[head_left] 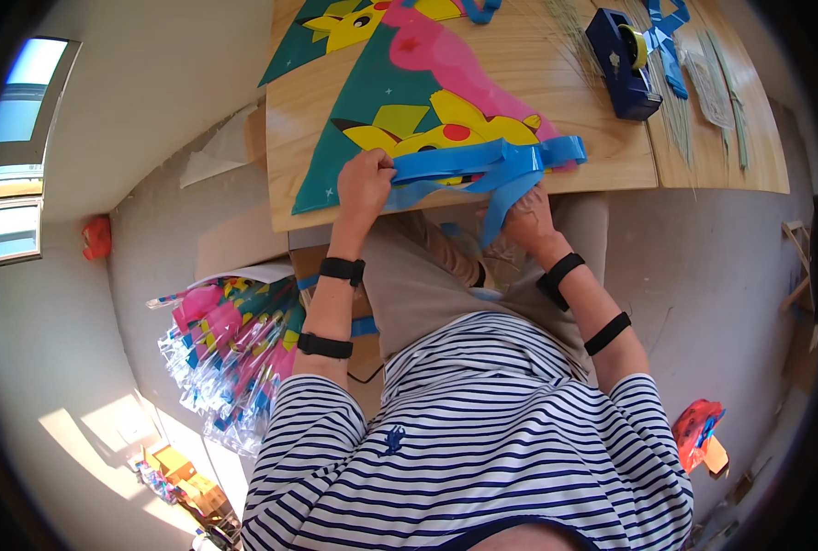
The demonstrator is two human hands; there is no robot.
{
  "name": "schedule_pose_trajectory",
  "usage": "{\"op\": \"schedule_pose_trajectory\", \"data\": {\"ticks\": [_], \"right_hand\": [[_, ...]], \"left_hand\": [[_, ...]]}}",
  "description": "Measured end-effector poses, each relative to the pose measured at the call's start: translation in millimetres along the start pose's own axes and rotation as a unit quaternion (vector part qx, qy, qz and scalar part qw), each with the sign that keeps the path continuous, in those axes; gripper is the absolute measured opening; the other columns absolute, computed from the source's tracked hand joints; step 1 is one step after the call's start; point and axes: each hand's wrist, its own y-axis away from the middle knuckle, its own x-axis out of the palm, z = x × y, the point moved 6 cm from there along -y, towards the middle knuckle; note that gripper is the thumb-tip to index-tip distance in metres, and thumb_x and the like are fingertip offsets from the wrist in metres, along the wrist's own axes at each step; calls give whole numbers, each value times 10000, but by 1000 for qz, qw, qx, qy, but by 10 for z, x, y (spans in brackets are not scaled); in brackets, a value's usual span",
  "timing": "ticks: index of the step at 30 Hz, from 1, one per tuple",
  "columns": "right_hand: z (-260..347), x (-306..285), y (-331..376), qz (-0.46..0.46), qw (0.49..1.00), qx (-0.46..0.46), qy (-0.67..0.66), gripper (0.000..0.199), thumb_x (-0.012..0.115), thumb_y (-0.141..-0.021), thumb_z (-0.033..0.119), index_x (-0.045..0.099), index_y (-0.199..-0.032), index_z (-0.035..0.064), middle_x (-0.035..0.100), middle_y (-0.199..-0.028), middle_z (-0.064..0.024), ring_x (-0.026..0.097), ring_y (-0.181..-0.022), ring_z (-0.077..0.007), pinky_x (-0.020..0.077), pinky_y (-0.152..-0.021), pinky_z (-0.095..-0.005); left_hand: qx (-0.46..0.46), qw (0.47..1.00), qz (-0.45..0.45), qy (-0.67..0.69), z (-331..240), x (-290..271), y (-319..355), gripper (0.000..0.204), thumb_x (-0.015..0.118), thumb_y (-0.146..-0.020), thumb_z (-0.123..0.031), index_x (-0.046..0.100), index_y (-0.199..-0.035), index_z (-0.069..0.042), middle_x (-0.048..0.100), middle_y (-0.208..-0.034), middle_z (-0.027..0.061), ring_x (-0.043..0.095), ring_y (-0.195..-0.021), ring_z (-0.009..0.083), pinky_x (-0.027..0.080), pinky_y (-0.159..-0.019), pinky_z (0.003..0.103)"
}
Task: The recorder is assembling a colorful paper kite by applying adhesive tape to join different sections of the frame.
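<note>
A triangular sheet (pixel 340 138), like a kite sail, lies near the table's front edge, green and pink with a yellow cartoon figure. Blue ribbon (pixel 455 158) stretches across its lower part in several strips, bunched toward the right. My left hand (pixel 366 186) is closed on the ribbon's left end, thumb and forefinger pinching it over the sheet. Just beyond the table edge, my right hand (pixel 532 223) is curled at the hanging ribbon strips below the bunch. The ribbon partly covers its fingers.
Another printed sheet (pixel 303 44) lies at the back left of the table (pixel 602 165). A blue tape dispenser (pixel 622 69), scissors (pixel 671 55) and thin sticks (pixel 736 106) are at the right. Beside my left arm stands a heap of wrapped printed sheets (pixel 230 340).
</note>
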Motion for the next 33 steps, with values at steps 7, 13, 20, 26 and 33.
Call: {"op": "schedule_pose_trajectory", "data": {"ticks": [7, 13, 20, 26, 33], "right_hand": [[23, 50, -62, 59, 990, 16, 131, 433, 758, -824, 217, 704, -1238, 101, 592, -1452, -160, 468, -1437, -362, 229, -1246, -591], [99, -6, -134, 43, 989, 20, 138, 471, 696, -874, 194, 657, -1335, 102, 459, -1613, -141, 385, -1524, -335, 179, -1267, -571], [48, 25, -99, 55, 989, 29, 132, 557, 708, -862, 206, 602, -1396, 87, 448, -1622, -127, 358, -1543, -318, 195, -1262, -579], [44, 31, -109, 83, 988, 40, 126, 688, 725, -816, 210, 547, -1462, 57, 386, -1662, -125, 310, -1569, -314, 185, -1275, -572], [-5, -86, -118, 91, 989, 52, 100, 808, 801, -776, 197, 493, -1508, 48, 384, -1651, -146, 312, -1560, -318, 213, -1281, -542]], "left_hand": [[45, 998, -34, -37, 9, 94, 60, 89, 767, -780, -79, 707, -838, -49, 706, -868, 153, 686, -854, 369, 506, -727, 476], [120, 981, -56, -142, -99, 181, 140, 130, 753, -767, -46, 693, -873, -91, 642, -898, 98, 647, -921, 332, 443, -723, 466], [202, 961, -55, -178, -292, 337, 247, 236, 699, -698, 43, 643, -888, -85, 608, -925, 92, 632, -921, 319, 532, -751, 444], [203, 961, -85, -166, -307, 286, 297, 204, 679, -725, 43, 633, -882, -80, 611, -923, 86, 632, -914, 321, 551, -753, 424], [184, 967, -103, -143, -297, 292, 306, 193, 656, -773, 21, 670, -935, -84, 627, -939, 65, 639, -918, 298, 557, -755, 402]]}}
